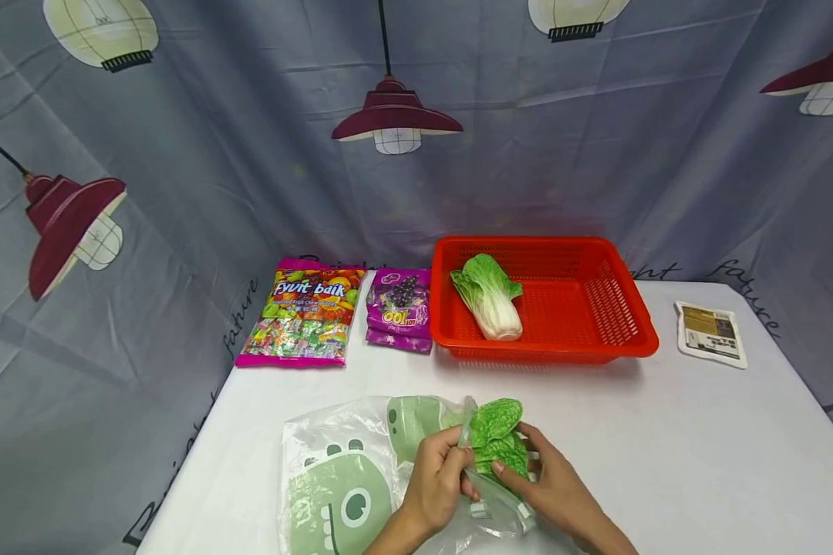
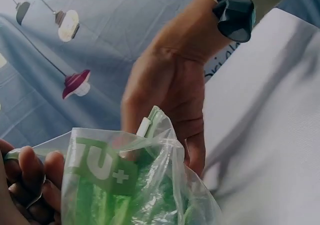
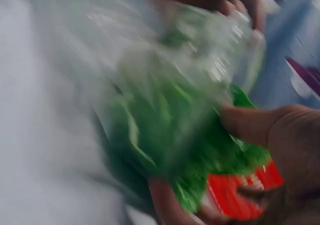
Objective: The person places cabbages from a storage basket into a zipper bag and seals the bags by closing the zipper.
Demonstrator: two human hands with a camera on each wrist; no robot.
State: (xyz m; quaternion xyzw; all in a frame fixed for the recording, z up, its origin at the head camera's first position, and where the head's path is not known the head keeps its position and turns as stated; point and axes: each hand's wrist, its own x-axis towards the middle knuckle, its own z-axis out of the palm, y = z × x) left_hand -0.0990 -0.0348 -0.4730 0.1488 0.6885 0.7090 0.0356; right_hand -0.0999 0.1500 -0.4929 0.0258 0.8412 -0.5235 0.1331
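Observation:
My left hand (image 1: pixel 433 474) grips the edge of a clear zip bag (image 2: pixel 165 140) at its mouth; its curled fingers also show at the left of the left wrist view. Leafy green lettuce (image 1: pixel 497 432) is partly inside that bag, its leaf tops sticking out of the mouth. My right hand (image 1: pixel 558 486) holds the leaves, thumb (image 3: pixel 247 125) on the near side and fingers round the other. A white slider (image 1: pixel 525 510) sits on the bag's zip edge. Beneath and to the left, plastic printed with a green dinosaur (image 1: pixel 340 493) lies on the table.
Behind my hands stands a red basket (image 1: pixel 562 354) with a bok choy (image 1: pixel 496 304) in it. Left of it lie a purple grape candy packet (image 1: pixel 399 308) and a large fruit chew bag (image 1: pixel 305 316). A small white-edged packet (image 1: pixel 711 335) lies at right.

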